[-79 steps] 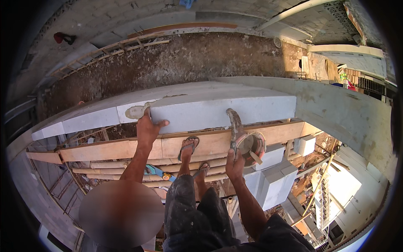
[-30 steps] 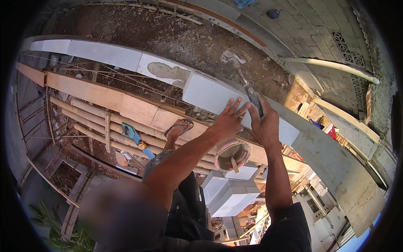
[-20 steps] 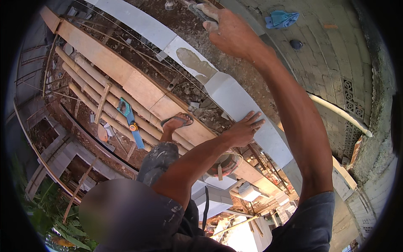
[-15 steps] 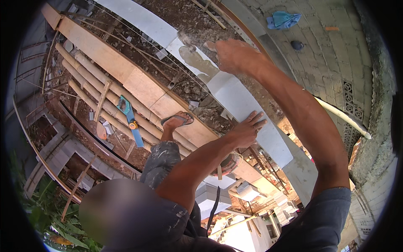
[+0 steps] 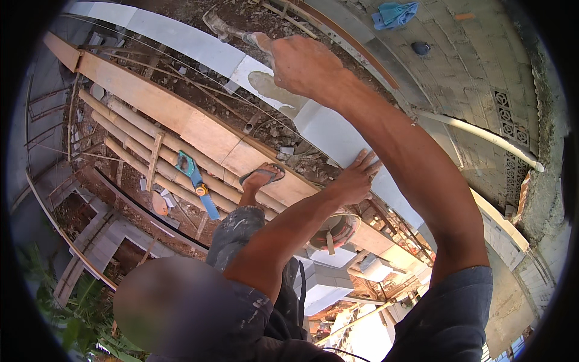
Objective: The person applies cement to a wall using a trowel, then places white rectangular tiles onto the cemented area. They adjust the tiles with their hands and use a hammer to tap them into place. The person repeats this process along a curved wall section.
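My right hand point(image 5: 304, 65) is closed round the handle of a mortar-smeared trowel point(image 5: 222, 27), its blade lifted over the far side of a low wall of pale blocks point(image 5: 175, 33). Beneath that hand, wet grey mortar point(image 5: 271, 86) lies in a patch on the wall's top. My left hand point(image 5: 357, 181) rests flat on the same wall nearer to me, fingers stretched out, holding nothing. Partly behind my left forearm sits a round bucket point(image 5: 347, 228) with a stick-like handle in it.
A plank walkway point(image 5: 187, 120) runs beside the wall, with my sandalled foot point(image 5: 263, 175) on it. Bamboo poles point(image 5: 126, 123) carry a blue handsaw point(image 5: 208, 202) and an orange tape measure point(image 5: 201, 190). A blue cloth point(image 5: 395, 15) lies by the block wall at right.
My right hand has moved left and away from the mortar, carrying the trowel past the wall's far edge. My left hand stays on the blocks. The whole view has shifted slightly.
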A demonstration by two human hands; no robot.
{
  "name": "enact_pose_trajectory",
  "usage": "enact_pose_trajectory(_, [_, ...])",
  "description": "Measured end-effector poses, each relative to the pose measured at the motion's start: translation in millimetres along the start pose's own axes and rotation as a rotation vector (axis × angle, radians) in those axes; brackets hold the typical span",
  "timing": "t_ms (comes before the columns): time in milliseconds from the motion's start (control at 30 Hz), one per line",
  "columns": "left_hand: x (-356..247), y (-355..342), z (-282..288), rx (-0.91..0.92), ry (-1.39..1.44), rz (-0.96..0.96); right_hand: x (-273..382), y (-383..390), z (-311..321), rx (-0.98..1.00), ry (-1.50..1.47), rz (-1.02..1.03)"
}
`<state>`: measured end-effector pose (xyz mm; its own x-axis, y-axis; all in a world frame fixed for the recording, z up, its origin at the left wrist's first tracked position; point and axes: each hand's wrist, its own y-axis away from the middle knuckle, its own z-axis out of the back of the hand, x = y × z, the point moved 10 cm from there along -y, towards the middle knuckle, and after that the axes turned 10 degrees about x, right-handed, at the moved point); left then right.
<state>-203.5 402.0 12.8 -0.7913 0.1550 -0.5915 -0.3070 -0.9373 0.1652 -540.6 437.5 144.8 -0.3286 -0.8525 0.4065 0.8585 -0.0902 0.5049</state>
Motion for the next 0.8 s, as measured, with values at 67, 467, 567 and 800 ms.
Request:
enact_pose_trajectory(67, [-5,-2,3,-0.028,-0.055,-0.002,-34,4,-62,0.331,0.209,-0.058])
enact_pose_trajectory(467, [19,7,-2,0.074,0.211,-0.01,-76,232,-22,-0.572,-0.528,-0.206])
enact_pose_trajectory(567, [35,40,105,-0.28,0.226,0.052,-97,338,-140,-0.461,-0.903,-0.514])
enact_pose_trajectory(800, [221,99,188,-0.188,0.26,0.768,-26,526,-348,-0.744,-1.464,-1.407])
